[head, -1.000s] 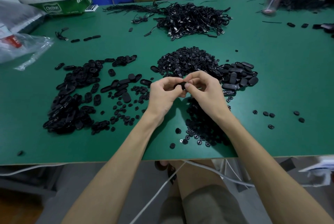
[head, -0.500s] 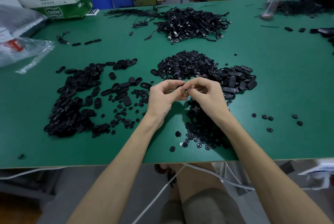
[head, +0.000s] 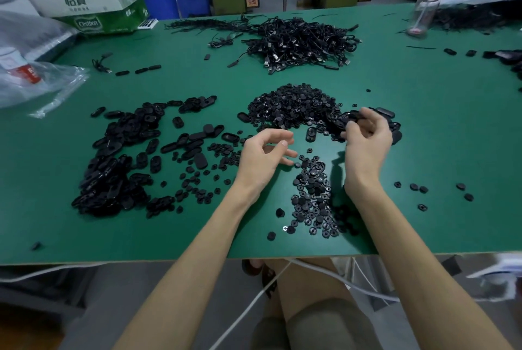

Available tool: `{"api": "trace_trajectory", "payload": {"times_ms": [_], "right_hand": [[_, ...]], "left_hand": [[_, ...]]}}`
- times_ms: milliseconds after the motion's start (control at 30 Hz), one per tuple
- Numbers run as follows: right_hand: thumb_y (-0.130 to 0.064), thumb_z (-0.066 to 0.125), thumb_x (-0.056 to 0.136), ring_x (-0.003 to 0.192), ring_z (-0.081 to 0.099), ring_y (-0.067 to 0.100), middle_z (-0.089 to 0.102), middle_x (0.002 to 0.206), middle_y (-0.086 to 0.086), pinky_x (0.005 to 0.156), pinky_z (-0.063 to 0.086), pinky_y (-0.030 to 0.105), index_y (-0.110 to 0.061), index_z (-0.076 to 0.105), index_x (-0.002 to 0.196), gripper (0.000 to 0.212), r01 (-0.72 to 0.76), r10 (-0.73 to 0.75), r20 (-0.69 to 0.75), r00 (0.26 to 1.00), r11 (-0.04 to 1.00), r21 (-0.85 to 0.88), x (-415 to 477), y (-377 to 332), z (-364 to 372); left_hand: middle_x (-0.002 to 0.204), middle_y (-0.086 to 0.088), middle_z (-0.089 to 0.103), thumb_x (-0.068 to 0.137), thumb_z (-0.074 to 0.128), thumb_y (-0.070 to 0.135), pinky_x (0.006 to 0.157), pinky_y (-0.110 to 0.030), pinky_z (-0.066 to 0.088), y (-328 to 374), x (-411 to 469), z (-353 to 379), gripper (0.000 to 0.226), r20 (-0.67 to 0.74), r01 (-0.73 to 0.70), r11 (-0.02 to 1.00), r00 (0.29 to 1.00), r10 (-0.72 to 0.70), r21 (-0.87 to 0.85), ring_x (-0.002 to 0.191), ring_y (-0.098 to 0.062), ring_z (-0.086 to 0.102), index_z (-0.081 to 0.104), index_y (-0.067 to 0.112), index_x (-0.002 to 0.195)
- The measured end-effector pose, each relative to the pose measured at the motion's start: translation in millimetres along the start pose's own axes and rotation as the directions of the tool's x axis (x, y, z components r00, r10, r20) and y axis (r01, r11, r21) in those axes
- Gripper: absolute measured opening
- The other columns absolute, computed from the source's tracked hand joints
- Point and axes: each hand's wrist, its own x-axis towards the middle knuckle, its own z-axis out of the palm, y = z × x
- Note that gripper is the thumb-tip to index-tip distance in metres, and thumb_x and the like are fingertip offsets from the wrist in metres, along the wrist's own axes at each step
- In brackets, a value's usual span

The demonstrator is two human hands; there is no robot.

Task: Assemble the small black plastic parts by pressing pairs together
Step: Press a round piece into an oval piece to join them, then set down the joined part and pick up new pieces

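Note:
My left hand [head: 264,153] hovers low over the green table [head: 440,152] with fingers loosely curled and nothing in them, its fingertips just above the small round black parts [head: 312,197] near the front. My right hand [head: 367,138] reaches into the pile of black oval shells [head: 388,113] to the right and pinches one oval shell [head: 353,117] between thumb and fingers. A single oval part [head: 310,134] lies on the table between the two hands. A heap of small round parts [head: 293,105] sits just beyond them.
A wide spread of black oval pieces [head: 118,152] covers the left of the table. A tangle of black cables [head: 299,39] lies at the back centre. A carton [head: 96,10] and plastic bags [head: 36,81] stand far left, a bottle [head: 423,8] far right. Loose round parts [head: 418,188] lie at right.
The hands were pinching one part together at the centre. They have come apart: the right moved right into the oval pile, the left dropped toward the table. An oval part now lies between them.

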Motion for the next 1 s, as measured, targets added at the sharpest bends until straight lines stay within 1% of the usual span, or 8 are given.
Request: {"api": "trace_trajectory", "payload": {"times_ms": [133,333,433,567,667,733,833,1000], "right_hand": [[-0.010,0.054,0.100,0.129,0.052,0.002,0.032,0.152,-0.001,0.095,0.053,0.018,-0.019,0.032,0.160,0.064,0.080,-0.077,0.081,0.994,0.996,-0.036,-10,-2,2],[-0.011,0.057,0.099,0.113,0.061,0.002,0.052,0.136,0.004,0.100,0.054,0.029,-0.021,0.059,0.129,0.032,0.131,-0.109,0.164,0.980,0.983,-0.128,-11,-2,1],[-0.014,0.060,0.098,0.107,0.064,0.007,0.060,0.129,0.005,0.097,0.055,0.028,-0.023,0.065,0.118,0.023,0.159,-0.113,0.254,0.960,0.973,-0.167,-13,-1,3],[-0.018,0.063,0.097,0.100,0.063,0.000,0.056,0.126,0.003,0.093,0.056,0.029,-0.026,0.067,0.112,0.018,0.202,-0.135,0.303,0.944,0.958,-0.204,-16,-1,4],[-0.020,0.063,0.097,0.094,0.059,-0.013,0.053,0.126,0.002,0.088,0.056,0.026,-0.026,0.067,0.112,0.016,0.187,-0.114,0.322,0.940,0.960,-0.206,-16,1,3],[-0.020,0.064,0.097,0.093,0.058,-0.015,0.054,0.125,0.002,0.088,0.056,0.025,-0.025,0.067,0.112,0.016,0.192,-0.114,0.334,0.936,0.959,-0.208,-15,2,3],[-0.019,0.065,0.097,0.095,0.059,-0.010,0.060,0.123,0.002,0.086,0.054,0.018,-0.023,0.069,0.111,0.015,0.217,-0.126,0.373,0.919,0.953,-0.213,-15,4,4],[-0.015,0.066,0.097,0.100,0.063,0.003,0.069,0.112,-0.004,0.090,0.053,0.022,-0.019,0.071,0.108,0.013,0.314,-0.145,0.512,0.847,0.913,-0.259,-19,4,7]], "left_hand": [[0.106,-0.009,0.073,0.102,0.054,-0.003,0.076,-0.038,0.064,1,-1,1,0.021,-0.013,-0.019,0.998,1.000,0.020,0.055,0.086,-0.022,0.076,0.070,0.002,0.115],[0.107,-0.004,0.071,0.101,0.050,-0.006,0.075,-0.027,0.061,14,-9,-3,0.028,-0.092,-0.168,0.940,0.975,0.204,0.298,0.083,-0.010,0.072,0.072,0.011,0.109],[0.115,0.000,0.068,0.099,0.050,-0.007,0.087,-0.019,0.053,23,2,-39,0.033,-0.174,-0.094,0.858,0.963,0.208,0.504,0.097,-0.009,0.067,0.069,0.015,0.115],[0.131,-0.016,0.054,0.093,0.053,-0.010,0.092,-0.028,0.045,27,25,-114,0.036,-0.318,0.230,0.507,0.943,0.094,0.831,0.111,-0.024,0.056,0.059,0.003,0.127],[0.133,-0.031,0.047,0.097,0.056,-0.003,0.099,-0.048,0.045,27,28,-157,0.024,-0.396,0.391,0.189,0.918,-0.013,0.901,0.119,-0.043,0.049,0.053,-0.007,0.121],[0.133,-0.033,0.048,0.103,0.058,0.008,0.102,-0.053,0.040,26,27,-172,0.016,-0.411,0.419,0.078,0.906,-0.101,0.905,0.123,-0.048,0.046,0.055,-0.006,0.111],[0.120,-0.031,0.053,0.103,0.056,0.001,0.092,-0.053,0.043,19,23,-181,0.007,-0.387,0.399,0.111,0.915,-0.112,0.910,0.110,-0.046,0.051,0.055,0.001,0.097],[0.070,-0.013,0.045,0.093,0.049,-0.016,0.081,-0.055,0.048,21,20,-180,0.037,-0.333,0.333,0.083,0.943,-0.010,0.939,0.094,-0.048,0.061,0.038,0.011,0.069]]}}
